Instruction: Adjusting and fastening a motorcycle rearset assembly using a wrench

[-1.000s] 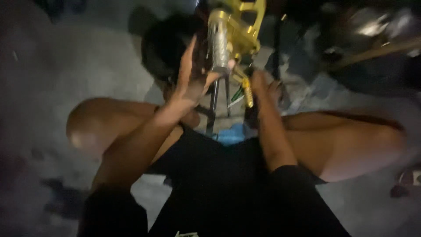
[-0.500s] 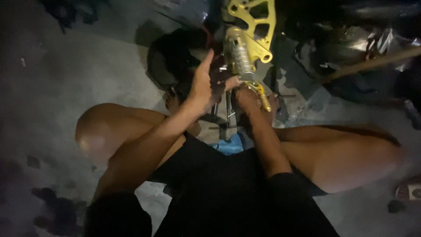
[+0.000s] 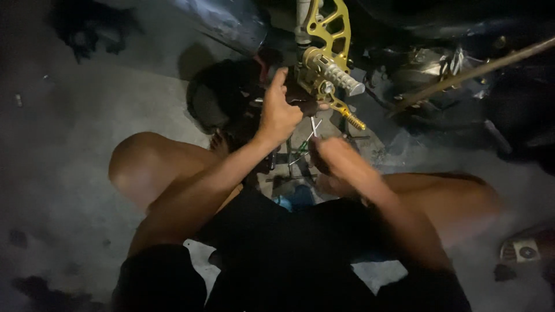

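A gold footpeg assembly [image 3: 326, 69], made of a cut-out bracket, a knurled silver peg and a small gold lever, hangs off a dark motorcycle at the top centre. My left hand [image 3: 278, 114] reaches up and grips the dark part just left of the peg, thumb raised. Below and right of it is my right hand [image 3: 334, 157], blurred by motion. A thin silver rod [image 3: 313, 126] rises from beside its fingers. Whether the hand holds that rod is unclear. My bare knees spread to either side.
The motorcycle's dark body [image 3: 439, 63] fills the upper right, crossed by a long slanted bar [image 3: 474, 72]. A blue object [image 3: 295, 199] lies on the floor between my legs. A sandal [image 3: 523, 251] sits at the lower right. Dark stains mark the grey concrete floor [image 3: 75, 133].
My right hand has dropped from the gold lever to below the peg. My left hand has closed more tightly beside the peg. The view has shifted lower.
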